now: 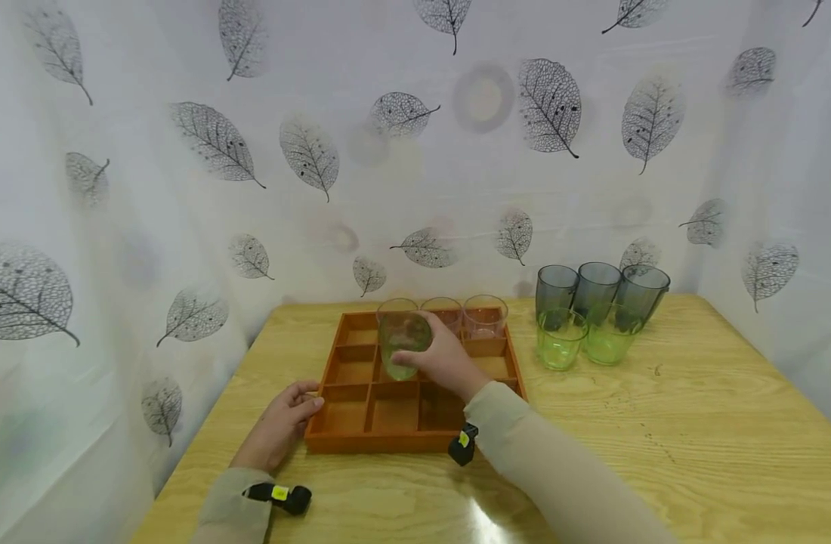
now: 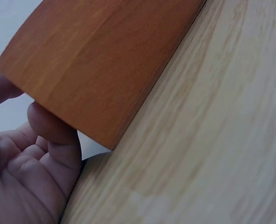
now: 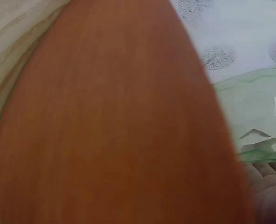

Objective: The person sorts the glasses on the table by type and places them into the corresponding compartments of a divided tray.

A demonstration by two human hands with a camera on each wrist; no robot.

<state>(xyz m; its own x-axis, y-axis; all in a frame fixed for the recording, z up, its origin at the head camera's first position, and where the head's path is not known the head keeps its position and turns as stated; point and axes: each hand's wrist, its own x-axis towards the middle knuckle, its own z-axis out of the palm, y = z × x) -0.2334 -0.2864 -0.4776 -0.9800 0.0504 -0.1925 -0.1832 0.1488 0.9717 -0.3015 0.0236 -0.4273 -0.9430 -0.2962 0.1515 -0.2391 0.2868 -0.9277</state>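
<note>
My right hand [image 1: 445, 355] grips a green tumbler [image 1: 393, 353] above the middle row of a wooden tray [image 1: 388, 443] divided into compartments. The tumbler stands roughly upright, and its lower end overlaps a compartment in the head view. Part of the same green tumbler [image 3: 264, 112] shows at the edge of the right wrist view, beyond the tray's blurred wall. My left hand [image 1: 279, 423] rests against the tray's left side, fingertips right at its rim. In the left wrist view, its bent fingers [image 2: 58, 126] lie beside the tray's corner. Clear tumblers [image 1: 485, 321] occupy back-row compartments.
Two green tumblers [image 1: 560, 349] stand right of the tray, in front of three dark grey tumblers [image 1: 557, 291]. The wooden table [image 1: 660, 423] extends right to its edge. A leaf-patterned curtain [image 1: 415, 181] hangs behind and along the left side.
</note>
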